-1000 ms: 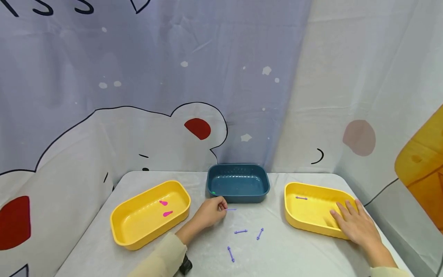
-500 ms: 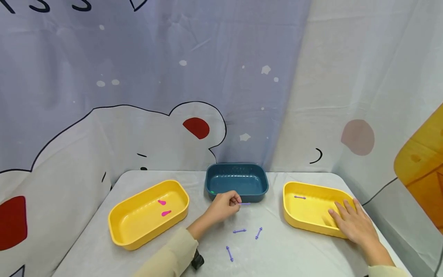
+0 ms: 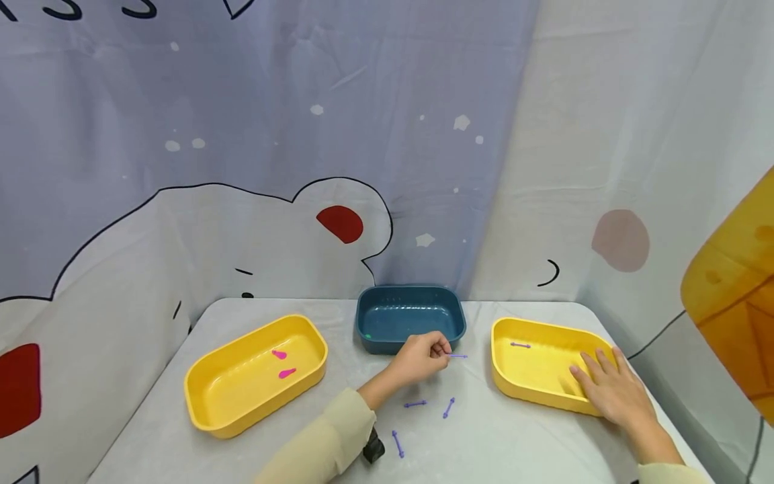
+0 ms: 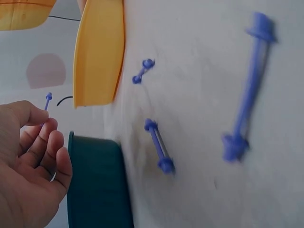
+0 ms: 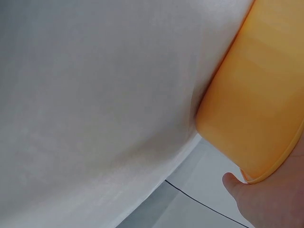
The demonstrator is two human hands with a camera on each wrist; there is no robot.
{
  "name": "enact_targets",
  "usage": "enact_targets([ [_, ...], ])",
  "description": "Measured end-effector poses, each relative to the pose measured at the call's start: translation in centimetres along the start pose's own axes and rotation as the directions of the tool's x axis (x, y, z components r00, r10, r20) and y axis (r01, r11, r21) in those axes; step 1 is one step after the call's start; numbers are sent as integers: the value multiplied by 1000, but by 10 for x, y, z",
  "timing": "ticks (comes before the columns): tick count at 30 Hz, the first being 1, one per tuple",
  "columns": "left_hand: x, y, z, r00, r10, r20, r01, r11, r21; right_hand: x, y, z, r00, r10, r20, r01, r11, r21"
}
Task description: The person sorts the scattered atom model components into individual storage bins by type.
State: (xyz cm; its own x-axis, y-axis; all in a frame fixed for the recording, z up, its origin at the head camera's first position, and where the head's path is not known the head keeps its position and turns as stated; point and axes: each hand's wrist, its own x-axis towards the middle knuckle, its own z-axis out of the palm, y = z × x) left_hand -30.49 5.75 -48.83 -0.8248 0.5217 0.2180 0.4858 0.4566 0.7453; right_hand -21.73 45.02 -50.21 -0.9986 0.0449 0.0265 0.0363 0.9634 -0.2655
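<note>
My left hand (image 3: 421, 357) pinches one end of a small purple plastic stick with knobbed ends (image 3: 458, 356), in front of the teal tray (image 3: 411, 347). The left wrist view shows the held stick (image 4: 48, 100) poking up past the thumb. My right hand (image 3: 618, 395) rests over the near right rim of a yellow tray (image 3: 532, 397), its fingers spread and fairly straight. Inside that tray lies a similar purple stick (image 3: 521, 345). Three more lie on the white cloth: one stick (image 3: 415, 404), a slanted stick (image 3: 449, 408) and a nearer stick (image 3: 397, 444).
A second yellow tray (image 3: 208, 423) stands at the left with two pink pieces, an upper piece (image 3: 279, 354) and a lower piece (image 3: 287, 373). A tiny green bit (image 3: 368, 336) lies in the teal tray. A printed curtain (image 3: 272, 134) hangs behind the table.
My left hand has moved right across the front of the teal tray with the purple stick pinched in it. The right hand stays on the yellow tray.
</note>
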Motion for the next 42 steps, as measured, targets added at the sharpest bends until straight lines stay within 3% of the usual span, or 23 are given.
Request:
enact_targets([
  [12,21,13,23,999,-33,17,34,998,-56,-1,0,2,1000,8,-6,-8,1000,-3],
  [26,51,29,43,1000,-12,-1,11,998,-58,-2,0,2,1000,-2,-28,2,1000,-5],
  [38,77,52,60,993,-118,-9,117,988,-103,-2,-1,2,999,4,-41,-4,1000,-14],
  [42,85,56,66,994,-111,-6,110,991,-70,0,0,5,999,5,-42,-5,1000,-8],
])
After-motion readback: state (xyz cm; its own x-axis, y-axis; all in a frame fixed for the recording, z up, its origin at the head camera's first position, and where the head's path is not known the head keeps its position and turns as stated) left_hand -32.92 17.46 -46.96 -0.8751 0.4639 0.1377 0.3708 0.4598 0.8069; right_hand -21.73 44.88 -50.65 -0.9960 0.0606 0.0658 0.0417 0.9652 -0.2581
